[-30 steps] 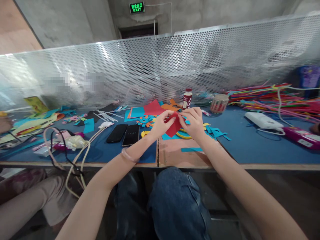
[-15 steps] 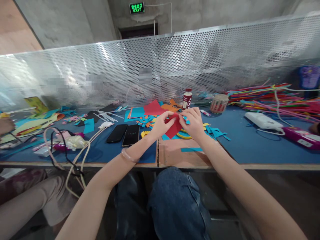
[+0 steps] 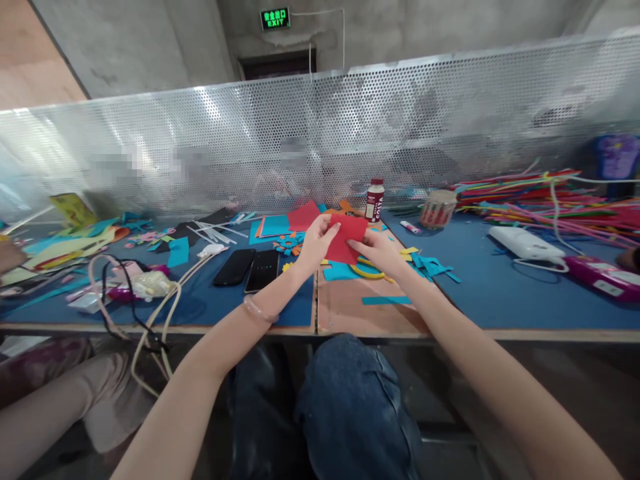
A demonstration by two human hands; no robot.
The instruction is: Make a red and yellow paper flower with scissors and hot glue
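Note:
Between my two hands, above the table, is a red sheet (image 3: 345, 240) of paper or felt, spread fairly flat. My left hand (image 3: 320, 239) pinches its left edge, thumb in front. At the right edge my right hand (image 3: 379, 250) grips it, the thumb lying on the front face. Beneath the sheet lie blue pieces (image 3: 339, 272) and a yellow curved strip (image 3: 369, 272). A separate blue strip (image 3: 386, 301) rests on the bare board nearer to me.
Two phones (image 3: 234, 267) lie left of my hands, near loose cables (image 3: 170, 303). A Costa bottle (image 3: 375, 200) stands behind. On the right are a jar (image 3: 437, 209), a white power strip (image 3: 527, 243), a purple device (image 3: 603, 277) and many coloured stems (image 3: 520, 190). Another person's hand (image 3: 11, 255) is far left.
The red sheet was bunched with a corner pointing down; it is now opened out flatter. My right hand has moved slightly down and my fingers have shifted to its sides.

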